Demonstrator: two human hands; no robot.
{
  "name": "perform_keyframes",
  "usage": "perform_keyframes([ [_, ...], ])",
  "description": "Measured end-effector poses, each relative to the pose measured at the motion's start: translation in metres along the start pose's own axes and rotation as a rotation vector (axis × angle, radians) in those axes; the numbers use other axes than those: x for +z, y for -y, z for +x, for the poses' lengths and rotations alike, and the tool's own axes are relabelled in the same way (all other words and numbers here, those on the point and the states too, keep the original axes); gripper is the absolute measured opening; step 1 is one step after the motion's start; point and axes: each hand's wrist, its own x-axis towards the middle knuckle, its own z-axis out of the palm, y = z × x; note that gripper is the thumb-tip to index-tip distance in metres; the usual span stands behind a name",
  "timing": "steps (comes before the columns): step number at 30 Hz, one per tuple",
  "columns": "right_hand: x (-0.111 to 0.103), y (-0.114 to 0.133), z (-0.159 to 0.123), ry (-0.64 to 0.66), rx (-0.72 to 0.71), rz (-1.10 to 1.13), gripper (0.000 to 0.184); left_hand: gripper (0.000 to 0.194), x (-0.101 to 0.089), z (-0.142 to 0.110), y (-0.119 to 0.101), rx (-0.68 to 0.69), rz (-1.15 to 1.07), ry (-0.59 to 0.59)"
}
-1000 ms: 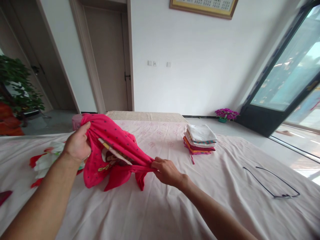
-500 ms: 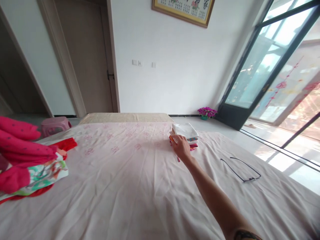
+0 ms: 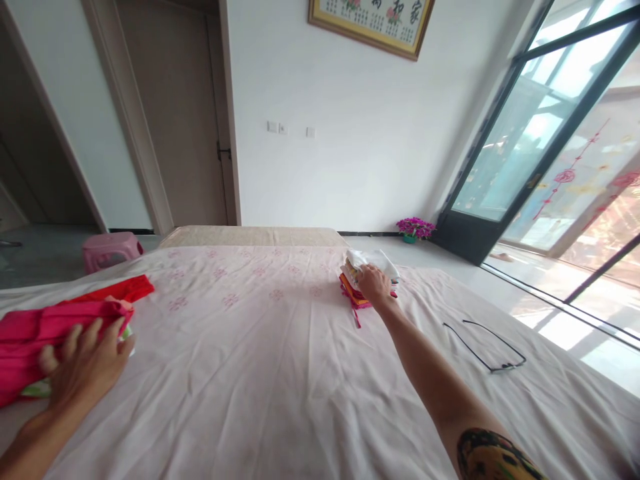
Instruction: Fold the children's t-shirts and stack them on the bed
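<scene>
On the left, my left hand rests on a bright pink garment, its fingers spread across the cloth. A green-and-white patterned cloth peeks out under the pink one, and a red cloth lies just behind. Farther off to the right, my right hand lies open on top of a small stack of folded clothes. White cloth forms the top of that stack, with orange and magenta layers below. A thin pink strap hangs out at the front of the stack.
A pale floral sheet covers the bed. Black-framed glasses lie on it at the right. Beyond the bed are a pink plastic stool, a pot of purple flowers and a glass door.
My left hand has come into view and onto the pink garment, which now lies lower and flatter. My right hand has shifted slightly right over the stack's top.
</scene>
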Motion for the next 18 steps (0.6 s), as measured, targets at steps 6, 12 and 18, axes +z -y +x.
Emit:
perform_keyframes([
  [6, -0.017, 0.000, -0.001, -0.054, 0.107, 0.418, 0.043, 0.043, 0.061, -0.010, -0.012, 0.280, -0.048, -0.041],
  [12, -0.004, 0.049, -0.035, 0.137, 0.259, 1.708, 0.022, 0.045, 0.073, -0.009, -0.002, 0.317, -0.110, 0.038],
  [18, 0.037, 0.089, -0.092, 0.495, 0.237, 1.513, 0.026, 0.047, 0.067, -0.008, 0.002, 0.296, -0.179, 0.084],
])
